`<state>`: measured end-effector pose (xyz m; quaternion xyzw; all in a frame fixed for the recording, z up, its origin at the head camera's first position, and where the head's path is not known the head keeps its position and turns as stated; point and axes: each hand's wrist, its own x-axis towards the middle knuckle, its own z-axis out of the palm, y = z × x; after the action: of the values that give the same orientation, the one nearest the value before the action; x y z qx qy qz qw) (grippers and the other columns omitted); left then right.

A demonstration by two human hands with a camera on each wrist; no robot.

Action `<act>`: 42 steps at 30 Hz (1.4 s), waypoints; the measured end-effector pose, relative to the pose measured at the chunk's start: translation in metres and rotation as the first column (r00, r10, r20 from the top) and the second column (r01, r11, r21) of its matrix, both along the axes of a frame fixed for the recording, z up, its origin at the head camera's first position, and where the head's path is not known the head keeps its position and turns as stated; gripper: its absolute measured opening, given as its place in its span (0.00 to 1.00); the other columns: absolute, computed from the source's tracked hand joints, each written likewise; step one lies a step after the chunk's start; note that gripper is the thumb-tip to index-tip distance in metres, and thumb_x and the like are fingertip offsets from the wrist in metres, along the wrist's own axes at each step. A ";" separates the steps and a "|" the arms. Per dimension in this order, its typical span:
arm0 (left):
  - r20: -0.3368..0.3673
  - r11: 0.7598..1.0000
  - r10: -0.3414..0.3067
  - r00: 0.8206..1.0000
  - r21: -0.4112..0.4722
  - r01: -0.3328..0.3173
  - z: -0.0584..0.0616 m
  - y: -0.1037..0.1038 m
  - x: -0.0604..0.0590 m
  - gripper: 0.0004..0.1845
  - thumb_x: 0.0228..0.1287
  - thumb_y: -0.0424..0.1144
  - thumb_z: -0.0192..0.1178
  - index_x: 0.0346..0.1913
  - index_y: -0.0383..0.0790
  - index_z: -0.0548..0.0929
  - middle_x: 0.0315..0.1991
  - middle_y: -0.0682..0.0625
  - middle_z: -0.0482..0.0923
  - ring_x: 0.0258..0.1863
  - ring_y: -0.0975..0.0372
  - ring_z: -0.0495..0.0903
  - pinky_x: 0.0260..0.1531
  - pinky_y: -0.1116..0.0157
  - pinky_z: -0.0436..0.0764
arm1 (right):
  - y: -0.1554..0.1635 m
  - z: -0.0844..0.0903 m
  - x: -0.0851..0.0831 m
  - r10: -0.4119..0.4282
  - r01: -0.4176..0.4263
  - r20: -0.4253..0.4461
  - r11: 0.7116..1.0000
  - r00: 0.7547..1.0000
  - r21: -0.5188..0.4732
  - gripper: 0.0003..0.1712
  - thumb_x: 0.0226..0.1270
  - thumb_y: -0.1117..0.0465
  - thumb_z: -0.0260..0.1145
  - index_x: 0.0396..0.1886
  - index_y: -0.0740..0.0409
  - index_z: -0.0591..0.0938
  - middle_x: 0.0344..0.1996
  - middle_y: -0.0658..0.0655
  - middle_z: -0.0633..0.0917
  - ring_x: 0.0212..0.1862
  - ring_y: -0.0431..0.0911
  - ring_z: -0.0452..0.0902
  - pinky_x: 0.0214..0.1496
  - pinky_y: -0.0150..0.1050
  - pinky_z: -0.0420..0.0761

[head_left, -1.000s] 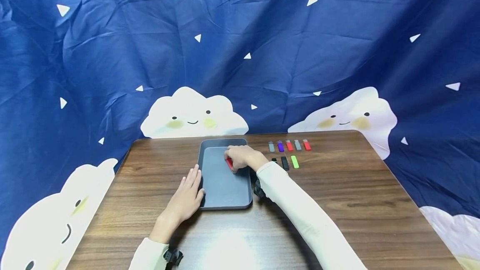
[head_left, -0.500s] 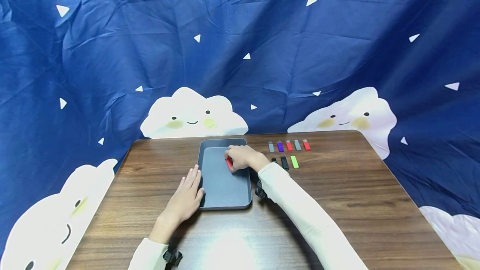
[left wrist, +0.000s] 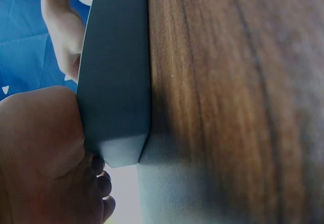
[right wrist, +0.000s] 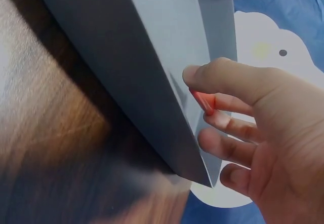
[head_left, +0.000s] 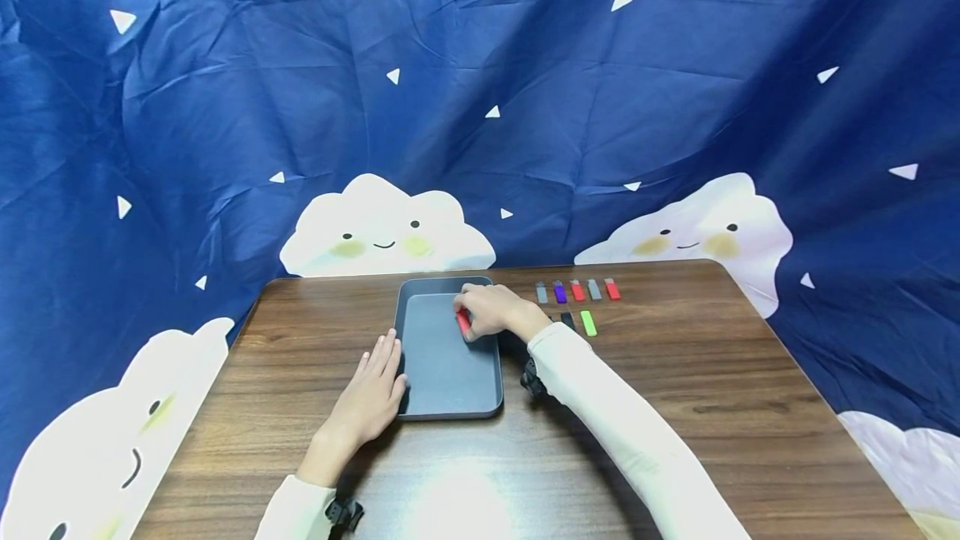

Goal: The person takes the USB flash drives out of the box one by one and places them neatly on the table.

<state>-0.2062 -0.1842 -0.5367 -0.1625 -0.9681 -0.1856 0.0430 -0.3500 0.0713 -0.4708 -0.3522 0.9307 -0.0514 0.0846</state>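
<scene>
The red stick (head_left: 463, 322) sits pinched in the curled fingers of the right hand (head_left: 487, 312), over the far right part of the grey tray (head_left: 442, 382), its long axis running roughly along the tray's length. The left hand (head_left: 372, 397) lies flat with straight fingers against the tray's near left rim, farther from the stick. The other sticks (head_left: 576, 291) lie in rows on the table (head_left: 712, 407) just right of the tray.

A small red stick (head_left: 462, 321) sat pinched in the right hand (head_left: 491, 312) over the far right part of a grey rectangular tray (head_left: 442, 373), which lay flat on the bench.
</scene>
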 end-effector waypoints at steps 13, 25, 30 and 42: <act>0.016 0.999 0.018 1.000 -0.035 -0.017 0.006 0.001 0.004 0.33 0.85 0.40 0.48 0.81 0.24 0.59 0.86 0.34 0.50 0.86 0.40 0.52 0.84 0.39 0.55 | 0.019 0.009 0.005 0.016 -0.017 -0.029 0.999 0.999 -0.042 0.27 0.60 0.47 0.79 0.59 0.48 0.87 0.54 0.51 0.82 0.40 0.48 0.78 0.45 0.47 0.83; 0.015 0.999 0.013 1.000 -0.030 -0.013 0.005 0.001 0.002 0.33 0.85 0.40 0.48 0.81 0.23 0.58 0.86 0.34 0.50 0.86 0.41 0.51 0.84 0.39 0.55 | 0.035 0.018 0.013 0.001 -0.005 -0.051 0.997 0.999 -0.080 0.33 0.61 0.46 0.79 0.65 0.51 0.85 0.55 0.52 0.83 0.40 0.50 0.80 0.47 0.49 0.85; 0.011 0.999 0.014 1.000 -0.035 -0.014 0.004 0.001 0.002 0.32 0.84 0.39 0.48 0.81 0.23 0.59 0.86 0.33 0.51 0.86 0.40 0.52 0.83 0.38 0.56 | 0.044 0.018 0.016 -0.005 -0.002 -0.068 0.995 0.998 -0.099 0.33 0.62 0.45 0.79 0.65 0.51 0.86 0.55 0.52 0.83 0.39 0.48 0.80 0.44 0.46 0.84; 0.025 1.000 0.014 1.000 -0.025 -0.013 0.005 0.002 0.003 0.33 0.85 0.40 0.48 0.81 0.23 0.58 0.86 0.33 0.49 0.86 0.40 0.51 0.84 0.38 0.55 | 0.072 0.021 0.024 -0.070 0.059 -0.085 0.991 0.994 -0.124 0.32 0.61 0.45 0.79 0.64 0.49 0.87 0.54 0.50 0.83 0.41 0.47 0.82 0.46 0.48 0.86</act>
<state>-0.2031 -0.1822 -0.5322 -0.1543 -0.9719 -0.1753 0.0301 -0.3264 0.1435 -0.4496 -0.3282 0.9396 -0.0946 0.0198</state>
